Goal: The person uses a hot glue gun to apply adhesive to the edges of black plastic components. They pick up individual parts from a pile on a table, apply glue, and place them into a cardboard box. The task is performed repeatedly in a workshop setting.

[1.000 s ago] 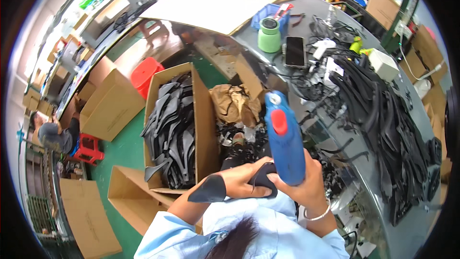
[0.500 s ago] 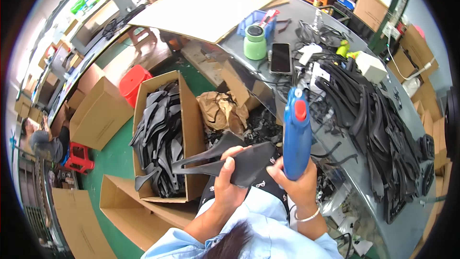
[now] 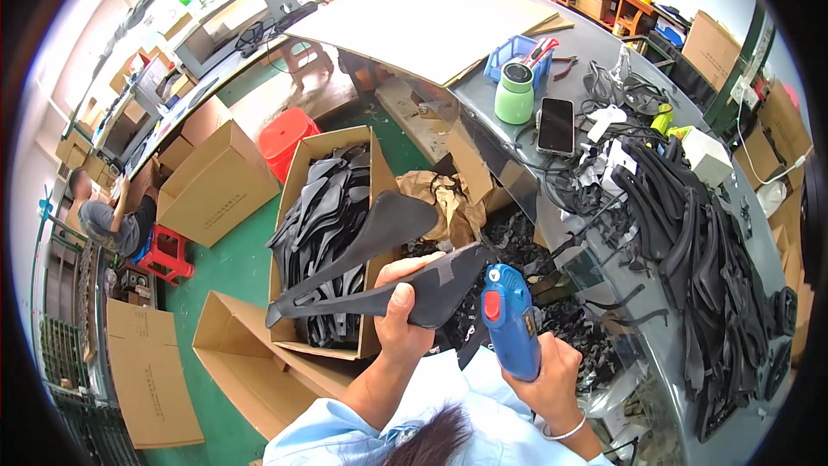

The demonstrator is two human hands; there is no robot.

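My left hand (image 3: 404,319) grips a black V-shaped piece (image 3: 453,285) with two long tapering arms and broad ends. Its thumb lies on top, and a small grey mesh patch shows near the broad end. In my right hand (image 3: 552,380) is a blue handheld power tool (image 3: 516,332) with a red button. The tool's head sits close to the piece's right edge; whether they touch I cannot tell. Beyond my left hand stands a cardboard box (image 3: 377,181) filled with similar black pieces (image 3: 323,216).
On the grey table (image 3: 673,362) at right lie a heap of black strips (image 3: 690,250), a phone (image 3: 555,127), a green jar (image 3: 515,95) and a blue basket (image 3: 528,50). Black scraps (image 3: 526,246) gather below its edge. At far left a person (image 3: 112,220) sits on a red stool (image 3: 166,255).
The black piece has turned so its arms spread wider, one above the other. The blue tool has moved down and left in the picture and tilted. The view has shifted.
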